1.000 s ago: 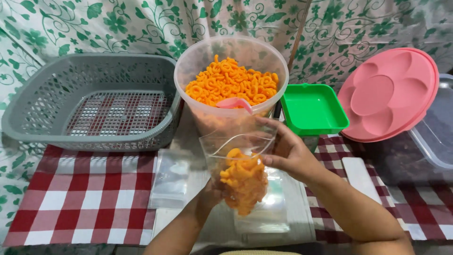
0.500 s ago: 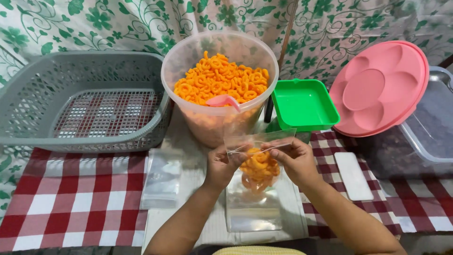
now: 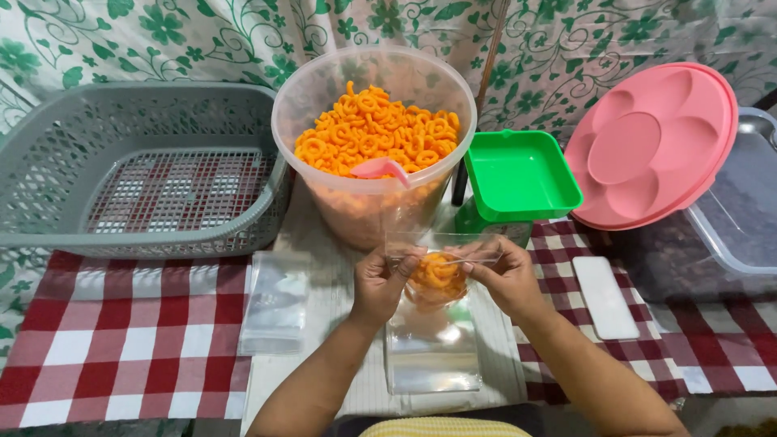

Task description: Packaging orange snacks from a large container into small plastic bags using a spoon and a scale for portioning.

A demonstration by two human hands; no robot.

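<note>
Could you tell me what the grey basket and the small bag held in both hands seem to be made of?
Grey basket: apparently moulded plastic, matte, judging by its uniform lattice walls.
Small bag: thin clear plastic film, glossy; the orange ring snacks show through it.

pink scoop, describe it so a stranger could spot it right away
Find the big clear tub of orange ring snacks at the back centre. The pink scoop lies on the snacks near the front wall. It is the only pink thing in the tub, far smaller than the pink lid.

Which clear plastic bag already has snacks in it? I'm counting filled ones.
The small clear bag pinched between the left hand and right hand; it holds orange rings, the flat bags on the table look empty.
</note>
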